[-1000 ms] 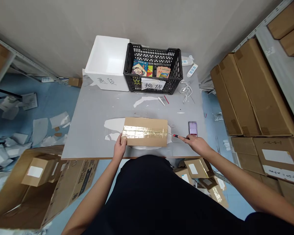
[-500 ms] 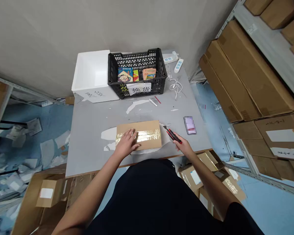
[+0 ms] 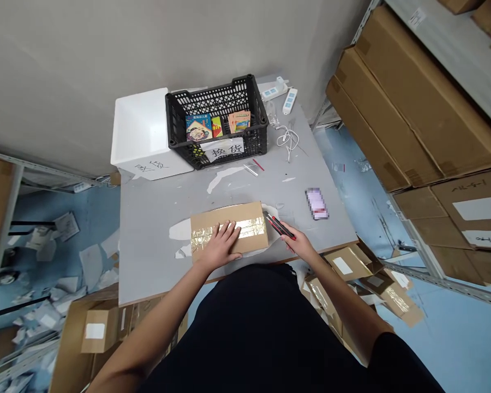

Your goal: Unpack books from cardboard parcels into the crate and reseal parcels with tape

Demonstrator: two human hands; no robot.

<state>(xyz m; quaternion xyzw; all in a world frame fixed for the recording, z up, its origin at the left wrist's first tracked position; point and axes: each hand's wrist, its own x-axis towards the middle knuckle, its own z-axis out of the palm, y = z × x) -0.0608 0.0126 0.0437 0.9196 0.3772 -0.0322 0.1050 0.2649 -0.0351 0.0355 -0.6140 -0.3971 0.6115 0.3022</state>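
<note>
The left hand (image 3: 220, 245) lies flat on a taped cardboard box (image 3: 233, 214), while the right hand (image 3: 298, 243) grips what looks like a red-and-black box cutter (image 3: 279, 226).

left hand (image 3: 220, 245): flat, palm down, fingers spread | right hand (image 3: 298, 244): curled, grip partly hidden

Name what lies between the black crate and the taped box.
The head view shows a white scrap and thin silver and red strips on the grey tabletop between the crate and taped box.
</note>
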